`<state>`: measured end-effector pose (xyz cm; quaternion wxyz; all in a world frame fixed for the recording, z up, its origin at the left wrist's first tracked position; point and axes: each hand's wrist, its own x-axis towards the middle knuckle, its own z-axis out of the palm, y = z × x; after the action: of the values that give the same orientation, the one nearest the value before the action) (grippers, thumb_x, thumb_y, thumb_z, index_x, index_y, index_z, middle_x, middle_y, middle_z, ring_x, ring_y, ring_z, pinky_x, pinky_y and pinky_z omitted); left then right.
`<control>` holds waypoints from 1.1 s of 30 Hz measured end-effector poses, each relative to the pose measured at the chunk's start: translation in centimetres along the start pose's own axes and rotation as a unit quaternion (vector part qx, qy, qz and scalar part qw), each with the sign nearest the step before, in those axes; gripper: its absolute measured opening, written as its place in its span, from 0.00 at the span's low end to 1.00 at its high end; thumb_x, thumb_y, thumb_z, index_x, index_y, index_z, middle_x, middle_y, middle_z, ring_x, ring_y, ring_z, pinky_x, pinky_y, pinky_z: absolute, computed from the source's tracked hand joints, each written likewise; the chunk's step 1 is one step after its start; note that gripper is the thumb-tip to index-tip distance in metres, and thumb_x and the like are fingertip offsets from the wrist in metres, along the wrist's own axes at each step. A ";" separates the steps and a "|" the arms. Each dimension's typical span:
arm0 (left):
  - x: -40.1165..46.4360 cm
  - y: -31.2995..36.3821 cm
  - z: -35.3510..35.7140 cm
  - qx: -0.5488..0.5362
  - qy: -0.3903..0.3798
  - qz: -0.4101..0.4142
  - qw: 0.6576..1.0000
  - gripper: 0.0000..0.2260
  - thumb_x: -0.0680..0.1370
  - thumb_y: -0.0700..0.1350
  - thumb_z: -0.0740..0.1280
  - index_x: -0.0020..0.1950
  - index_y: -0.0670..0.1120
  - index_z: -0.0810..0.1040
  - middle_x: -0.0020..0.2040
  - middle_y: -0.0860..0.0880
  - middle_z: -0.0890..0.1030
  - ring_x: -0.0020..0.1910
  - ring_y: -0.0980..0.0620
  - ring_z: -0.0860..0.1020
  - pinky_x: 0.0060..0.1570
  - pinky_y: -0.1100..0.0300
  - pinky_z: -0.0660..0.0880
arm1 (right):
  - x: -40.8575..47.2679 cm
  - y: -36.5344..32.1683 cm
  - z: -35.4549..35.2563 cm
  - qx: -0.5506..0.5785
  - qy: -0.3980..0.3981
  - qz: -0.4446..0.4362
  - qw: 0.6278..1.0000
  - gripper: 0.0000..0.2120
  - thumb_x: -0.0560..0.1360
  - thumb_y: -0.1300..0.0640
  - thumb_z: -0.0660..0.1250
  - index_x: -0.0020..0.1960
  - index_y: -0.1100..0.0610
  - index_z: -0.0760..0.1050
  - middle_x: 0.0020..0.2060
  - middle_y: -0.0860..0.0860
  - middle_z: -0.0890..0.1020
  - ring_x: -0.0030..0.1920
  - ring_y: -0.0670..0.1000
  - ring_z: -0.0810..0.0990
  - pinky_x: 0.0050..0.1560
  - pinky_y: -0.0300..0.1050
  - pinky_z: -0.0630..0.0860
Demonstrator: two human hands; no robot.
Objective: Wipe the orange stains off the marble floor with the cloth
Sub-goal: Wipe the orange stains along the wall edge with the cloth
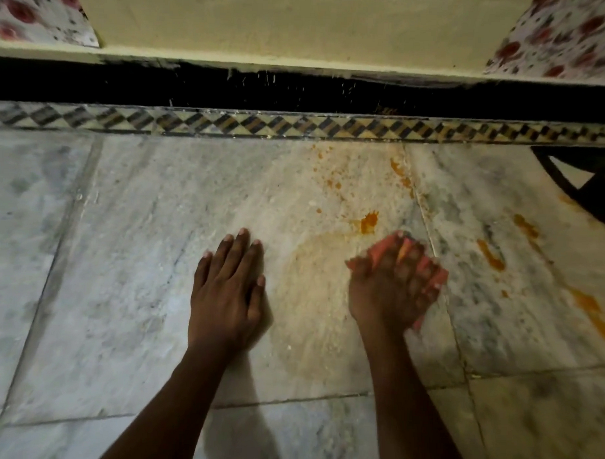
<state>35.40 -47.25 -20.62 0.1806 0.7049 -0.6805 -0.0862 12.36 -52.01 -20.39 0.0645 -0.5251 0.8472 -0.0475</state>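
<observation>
Bracing flat on the marble floor (116, 222) with the left hand (227, 288), fingers straight. Pressing the pink cloth (433, 278) down under the right hand (391, 284), beside a pale smear. Leaving orange stains (368, 222) ahead and rightward; roughly halfway, judging.

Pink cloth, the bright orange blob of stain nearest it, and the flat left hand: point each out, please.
Pink cloth (437, 276): head view, edge showing beside the right hand's fingers.
Bright orange blob of stain (368, 222): head view, its centre.
Left hand (227, 285): head view, back of the hand.
</observation>
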 end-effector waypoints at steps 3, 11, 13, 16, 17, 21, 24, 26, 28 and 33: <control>0.1 0.1 -0.3 0.005 -0.008 -0.003 1.000 0.27 0.84 0.55 0.55 0.85 0.52 0.62 0.86 0.52 0.56 0.86 0.51 0.52 0.83 0.45 0.53 | -2.6 -3.8 0.3 -0.002 0.010 -0.142 0.990 0.38 0.82 0.35 0.47 0.87 0.51 0.45 0.86 0.58 0.50 0.85 0.65 0.47 0.83 0.68 0.45; 0.2 0.4 -0.9 0.004 -0.028 -0.007 1.000 0.28 0.84 0.55 0.55 0.84 0.52 0.62 0.86 0.51 0.56 0.86 0.50 0.53 0.82 0.44 0.53 | -13.3 4.5 -2.2 0.229 -0.025 -0.264 0.937 0.23 0.88 0.52 0.52 0.80 0.56 0.71 0.79 0.50 0.73 0.80 0.52 0.70 0.73 0.53 0.75; 0.2 0.4 -1.0 0.003 -0.029 -0.006 1.000 0.28 0.84 0.55 0.54 0.85 0.52 0.62 0.86 0.51 0.56 0.86 0.50 0.53 0.82 0.44 0.53 | -12.2 3.3 -4.6 0.395 -0.074 -0.159 0.902 0.20 0.87 0.51 0.56 0.76 0.51 0.74 0.72 0.39 0.79 0.72 0.42 0.77 0.65 0.38 0.78; 0.2 0.4 -1.0 0.001 -0.029 -0.006 1.000 0.28 0.84 0.55 0.54 0.85 0.52 0.62 0.86 0.51 0.56 0.86 0.50 0.53 0.82 0.44 0.53 | -9.2 1.6 -6.9 0.467 -0.114 -0.099 0.871 0.11 0.86 0.46 0.60 0.66 0.41 0.77 0.59 0.35 0.82 0.58 0.35 0.80 0.50 0.29 0.77; 0.2 0.5 -1.1 -0.001 -0.029 -0.006 1.000 0.28 0.84 0.55 0.54 0.85 0.52 0.61 0.86 0.51 0.56 0.86 0.50 0.52 0.82 0.43 0.53 | -8.3 1.6 -6.8 0.455 -0.130 -0.107 0.874 0.11 0.86 0.44 0.61 0.66 0.40 0.76 0.58 0.37 0.81 0.56 0.36 0.79 0.51 0.32 0.78; 0.1 0.6 -1.2 -0.006 -0.026 -0.008 1.000 0.28 0.84 0.55 0.54 0.85 0.52 0.61 0.86 0.51 0.56 0.86 0.51 0.52 0.82 0.44 0.52 | -6.0 3.6 -5.1 0.136 -0.010 -0.058 0.989 0.20 0.84 0.42 0.60 0.69 0.50 0.79 0.66 0.57 0.73 0.63 0.58 0.71 0.60 0.51 0.73; 0.1 0.7 -1.2 -0.004 -0.020 -0.008 1.000 0.28 0.84 0.54 0.54 0.84 0.51 0.62 0.86 0.51 0.57 0.86 0.50 0.53 0.82 0.44 0.53 | -6.3 4.2 -4.3 0.072 0.138 -0.073 0.985 0.18 0.82 0.50 0.64 0.68 0.55 0.79 0.69 0.60 0.76 0.66 0.65 0.72 0.61 0.62 0.69; 0.2 0.7 -1.3 -0.006 -0.022 -0.010 1.000 0.28 0.83 0.54 0.54 0.84 0.51 0.62 0.86 0.51 0.57 0.85 0.50 0.53 0.82 0.44 0.53 | -6.6 3.7 -3.1 0.089 0.117 -0.178 0.973 0.20 0.83 0.51 0.60 0.72 0.56 0.76 0.74 0.57 0.76 0.73 0.62 0.72 0.68 0.62 0.68; 0.2 0.8 -1.3 -0.005 -0.027 -0.011 1.000 0.28 0.84 0.54 0.54 0.84 0.51 0.62 0.86 0.51 0.57 0.86 0.51 0.53 0.82 0.44 0.53 | -6.8 2.7 -1.6 0.093 0.043 -0.224 0.969 0.25 0.86 0.48 0.55 0.80 0.56 0.69 0.81 0.54 0.69 0.82 0.58 0.64 0.76 0.63 0.65; 0.2 0.5 -1.2 0.005 -0.027 -0.006 1.000 0.28 0.84 0.54 0.54 0.85 0.51 0.61 0.86 0.51 0.56 0.86 0.50 0.52 0.82 0.45 0.52 | -6.4 -1.5 0.6 0.024 0.016 -0.182 0.983 0.30 0.86 0.43 0.53 0.86 0.52 0.57 0.86 0.51 0.54 0.86 0.57 0.49 0.82 0.62 0.53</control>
<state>35.34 -47.24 -19.32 0.1581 0.7074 -0.6812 -0.1026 16.57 -46.93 -20.35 0.0536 -0.6682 0.7370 -0.0867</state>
